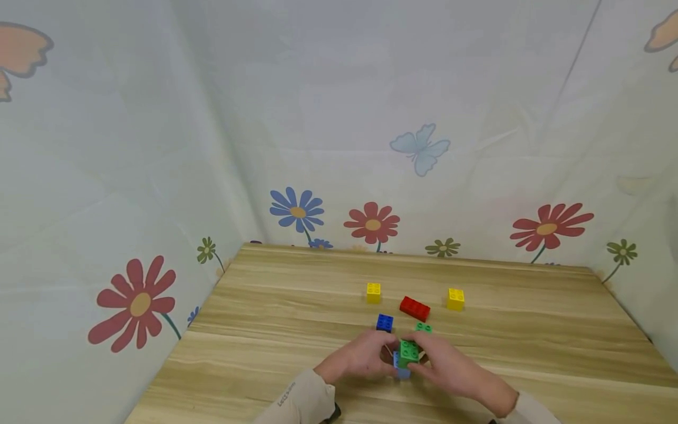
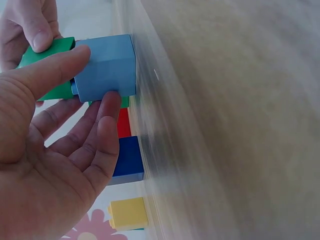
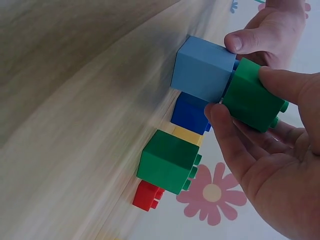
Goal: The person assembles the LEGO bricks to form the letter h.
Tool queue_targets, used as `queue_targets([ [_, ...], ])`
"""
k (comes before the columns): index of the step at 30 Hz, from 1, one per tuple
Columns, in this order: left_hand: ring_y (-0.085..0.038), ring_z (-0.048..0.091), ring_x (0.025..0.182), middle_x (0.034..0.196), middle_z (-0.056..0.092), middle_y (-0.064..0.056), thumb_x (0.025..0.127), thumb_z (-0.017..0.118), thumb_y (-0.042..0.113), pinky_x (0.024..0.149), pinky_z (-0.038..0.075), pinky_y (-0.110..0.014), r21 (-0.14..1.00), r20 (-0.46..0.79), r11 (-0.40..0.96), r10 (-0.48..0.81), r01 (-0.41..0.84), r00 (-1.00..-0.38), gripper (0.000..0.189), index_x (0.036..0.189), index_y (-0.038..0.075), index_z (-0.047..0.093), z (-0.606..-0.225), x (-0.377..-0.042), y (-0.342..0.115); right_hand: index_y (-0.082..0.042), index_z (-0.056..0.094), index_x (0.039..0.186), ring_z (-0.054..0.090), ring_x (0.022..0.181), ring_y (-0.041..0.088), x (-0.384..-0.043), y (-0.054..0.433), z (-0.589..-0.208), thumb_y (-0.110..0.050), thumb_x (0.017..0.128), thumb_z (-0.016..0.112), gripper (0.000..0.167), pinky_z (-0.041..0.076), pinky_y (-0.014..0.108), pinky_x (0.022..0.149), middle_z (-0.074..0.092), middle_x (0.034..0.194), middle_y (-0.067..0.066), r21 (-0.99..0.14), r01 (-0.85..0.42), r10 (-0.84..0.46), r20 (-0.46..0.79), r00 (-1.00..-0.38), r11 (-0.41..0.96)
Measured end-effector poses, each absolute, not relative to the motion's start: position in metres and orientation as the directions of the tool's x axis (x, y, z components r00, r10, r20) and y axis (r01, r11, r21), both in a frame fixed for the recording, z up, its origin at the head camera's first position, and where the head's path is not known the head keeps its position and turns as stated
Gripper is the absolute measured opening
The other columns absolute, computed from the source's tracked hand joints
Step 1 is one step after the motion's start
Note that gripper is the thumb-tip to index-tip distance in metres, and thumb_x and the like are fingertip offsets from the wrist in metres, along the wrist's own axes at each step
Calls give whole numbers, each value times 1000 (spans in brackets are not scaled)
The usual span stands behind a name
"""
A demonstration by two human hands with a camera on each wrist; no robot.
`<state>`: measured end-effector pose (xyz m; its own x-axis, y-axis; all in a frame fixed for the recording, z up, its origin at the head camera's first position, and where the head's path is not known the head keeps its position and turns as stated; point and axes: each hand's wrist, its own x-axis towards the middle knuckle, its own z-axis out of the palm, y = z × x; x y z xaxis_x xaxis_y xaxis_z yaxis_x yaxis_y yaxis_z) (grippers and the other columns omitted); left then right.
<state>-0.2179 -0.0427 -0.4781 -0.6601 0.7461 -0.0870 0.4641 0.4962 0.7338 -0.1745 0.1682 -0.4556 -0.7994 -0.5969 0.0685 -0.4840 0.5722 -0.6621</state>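
Observation:
A light blue building block (image 2: pixel 106 67) rests on the table, between the thumb and fingers of my left hand (image 1: pixel 368 355). On top of it sits a green building block (image 3: pixel 254 97), pinched by my right hand (image 1: pixel 449 362) between thumb and fingers. In the right wrist view, a narrow gap with light blue studs shows between the two blocks, so they do not look fully pressed together. A second green block (image 3: pixel 167 161) stands just beyond my right hand. A dark blue block (image 1: pixel 385 322) lies just beyond my left hand.
Farther back on the wooden table (image 1: pixel 275 306) lies a long red block (image 1: pixel 415 308). One yellow block (image 1: pixel 374 292) stands left of it, and another yellow block (image 1: pixel 455 299) to its right. A white curtain (image 1: pixel 328 118) with printed flowers borders the table's back and sides.

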Motion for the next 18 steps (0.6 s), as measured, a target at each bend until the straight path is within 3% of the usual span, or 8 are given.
queue_targets([
  [12, -1, 60, 83, 93, 62, 11, 80, 77, 14, 71, 47, -16, 718, -68, 494, 751, 490, -657, 25, 99, 13, 62, -478, -218, -42, -10, 51, 131, 55, 96, 8, -174, 169, -459, -16, 89, 67, 45, 52, 28, 76, 58, 118, -1, -636, -554, -621, 146, -770, 538],
  [18, -1, 60, 82, 92, 62, 12, 79, 78, 15, 71, 47, -16, 718, -85, 515, 733, 469, -675, 25, 99, 14, 63, -477, -217, -41, -9, 52, 131, 55, 95, 7, -174, 167, -457, -17, 89, 67, 44, 51, 27, 76, 58, 116, -3, -634, -542, -618, 126, -776, 552],
])
